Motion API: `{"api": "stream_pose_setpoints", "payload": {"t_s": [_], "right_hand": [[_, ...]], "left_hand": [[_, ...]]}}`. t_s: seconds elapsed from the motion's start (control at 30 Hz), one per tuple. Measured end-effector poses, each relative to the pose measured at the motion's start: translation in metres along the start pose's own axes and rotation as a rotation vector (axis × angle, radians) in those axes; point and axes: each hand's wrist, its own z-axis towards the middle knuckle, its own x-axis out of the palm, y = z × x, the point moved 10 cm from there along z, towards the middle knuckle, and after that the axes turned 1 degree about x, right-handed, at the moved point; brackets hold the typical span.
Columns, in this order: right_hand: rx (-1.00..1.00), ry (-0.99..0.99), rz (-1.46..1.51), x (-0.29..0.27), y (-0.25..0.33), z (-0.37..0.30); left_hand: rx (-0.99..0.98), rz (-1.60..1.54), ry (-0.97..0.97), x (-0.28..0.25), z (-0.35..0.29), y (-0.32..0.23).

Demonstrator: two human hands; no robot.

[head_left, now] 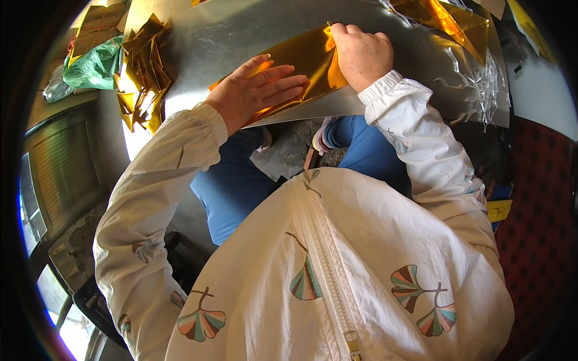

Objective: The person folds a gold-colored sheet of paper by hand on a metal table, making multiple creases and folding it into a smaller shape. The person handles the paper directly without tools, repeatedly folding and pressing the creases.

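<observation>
A shiny gold foil sheet (pixel 289 53) lies on the grey metal table (pixel 211 30) in front of me. My left hand (pixel 256 90) rests flat over its left part, fingers stretched out and apart. At the sheet's right end, my right hand (pixel 363 55) is closed on the edge, fingers curled, and the foil bends up beside it. The right fingertips are partly hidden behind the hand.
Folded gold foil pieces (pixel 144 75) are heaped at the table's left edge, near a green plastic bag (pixel 93 65). More gold foil (pixel 448 23) lies far right, above a tangle of clear plastic strips (pixel 484 87). A dark red patterned surface (pixel 536 240) is at the right.
</observation>
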Motion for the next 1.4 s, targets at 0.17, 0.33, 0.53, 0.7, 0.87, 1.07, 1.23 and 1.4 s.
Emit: {"api": "stream_pose_setpoints", "payload": {"t_s": [0.17,0.33,0.53,0.7,0.87,1.07,1.23,1.4], "right_hand": [[-0.041,-0.046,-0.083,-0.005,0.006,-0.004],[-0.137,-0.016,-0.005,-0.003,0.012,-0.002],[-0.151,0.099,-0.117,0.006,0.017,0.000],[-0.175,0.114,-0.137,0.008,0.020,-0.001],[-0.187,0.056,-0.099,0.008,0.019,0.000],[-0.190,0.050,-0.120,0.009,0.020,-0.001],[-0.178,0.056,-0.131,0.009,0.020,0.000],[-0.161,0.102,-0.091,0.012,0.018,0.000]], "left_hand": [[0.027,0.150,-0.015,0.000,0.000,-0.003],[0.012,-0.356,-0.010,-0.005,-0.001,0.001],[0.079,-0.172,-0.020,-0.003,0.001,0.002],[0.130,-0.578,0.061,-0.005,0.000,0.004],[0.139,-0.674,0.033,-0.011,0.002,0.014],[0.084,-0.854,-0.302,-0.031,0.003,0.037],[-0.067,-0.941,-0.580,-0.047,0.009,0.051],[-0.144,-1.099,-0.674,-0.040,0.020,0.046]]}}
